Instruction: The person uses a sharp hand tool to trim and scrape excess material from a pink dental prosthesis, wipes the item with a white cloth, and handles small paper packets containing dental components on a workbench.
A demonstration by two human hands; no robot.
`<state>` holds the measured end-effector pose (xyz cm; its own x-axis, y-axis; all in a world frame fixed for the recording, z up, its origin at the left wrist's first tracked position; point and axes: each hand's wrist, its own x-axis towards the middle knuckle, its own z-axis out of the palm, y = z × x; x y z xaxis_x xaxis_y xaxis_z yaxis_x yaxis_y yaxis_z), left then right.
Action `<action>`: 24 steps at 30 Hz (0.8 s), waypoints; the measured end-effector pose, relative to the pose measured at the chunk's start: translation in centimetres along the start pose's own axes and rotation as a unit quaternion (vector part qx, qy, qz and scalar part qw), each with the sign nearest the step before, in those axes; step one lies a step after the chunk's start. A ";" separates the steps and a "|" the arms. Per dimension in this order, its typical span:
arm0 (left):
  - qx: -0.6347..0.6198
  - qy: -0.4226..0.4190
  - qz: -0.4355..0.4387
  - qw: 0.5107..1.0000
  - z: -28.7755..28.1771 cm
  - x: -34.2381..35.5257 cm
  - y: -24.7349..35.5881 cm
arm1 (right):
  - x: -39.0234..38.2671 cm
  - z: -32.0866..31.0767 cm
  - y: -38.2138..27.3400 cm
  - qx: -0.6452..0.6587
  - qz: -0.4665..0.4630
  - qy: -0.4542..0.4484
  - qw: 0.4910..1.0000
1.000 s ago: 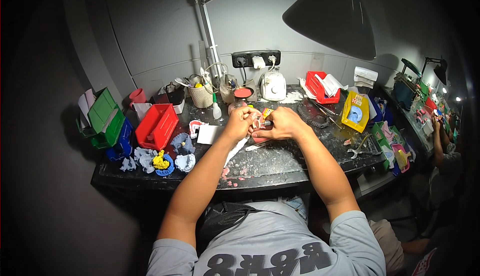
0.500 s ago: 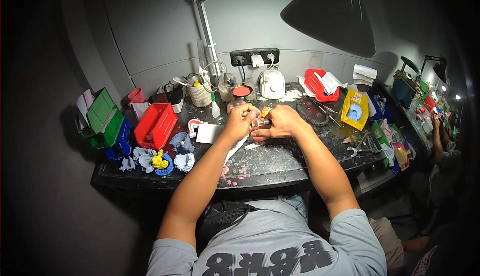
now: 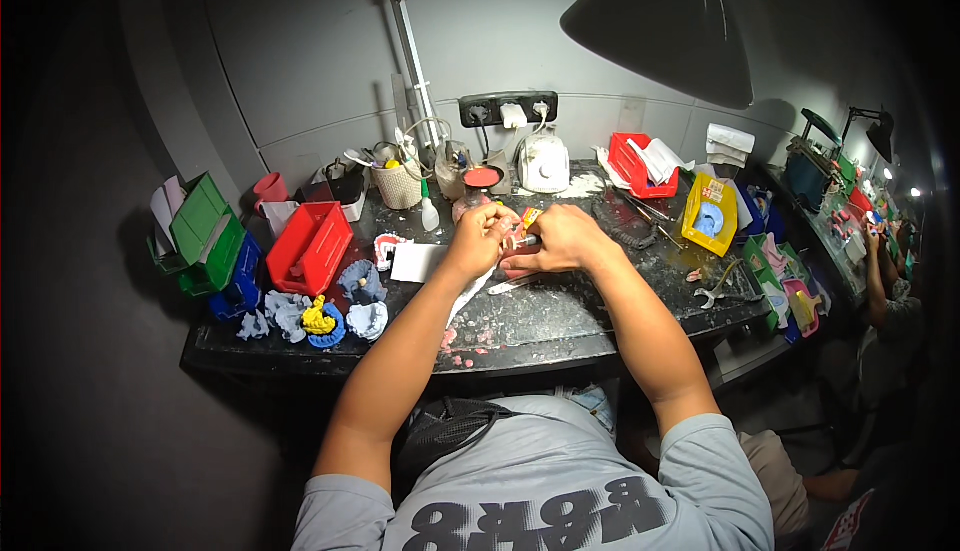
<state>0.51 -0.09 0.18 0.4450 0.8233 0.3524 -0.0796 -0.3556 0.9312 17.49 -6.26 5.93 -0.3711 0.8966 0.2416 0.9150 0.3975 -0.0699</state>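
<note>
In the head view, I have the work over the middle of the counter (image 3: 560, 321), well in from its front edge. My left grip (image 3: 482, 236) pinches a small pink piece (image 3: 514, 244); my right grip (image 3: 568, 237) curls around what looks like a silvery tool (image 3: 530, 241). I judge this close working of the piece; the next move calls for a steady left hold.

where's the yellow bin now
In the head view, the yellow bin sits on the bench, right of the right hand and beside the red bin holding white papers.
</note>
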 end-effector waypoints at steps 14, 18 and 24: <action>-0.016 -0.007 0.000 1.000 0.0 0.1 -0.4 | 0.1 -0.2 -0.4 0.020 -0.009 0.001 1.000; -0.012 -0.016 -0.037 0.999 -0.2 0.0 0.2 | -0.1 0.1 -0.4 -0.006 -0.017 0.001 1.000; 0.005 -0.020 0.009 1.000 -0.3 0.1 -0.4 | 0.2 0.0 -0.2 -0.012 -0.001 -0.009 1.000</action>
<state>0.30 0.23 -0.09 0.4781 0.7990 0.3648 -0.0782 -0.3750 0.9237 17.23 -6.16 5.98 -0.3763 0.8990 0.2243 0.9174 0.3954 -0.0457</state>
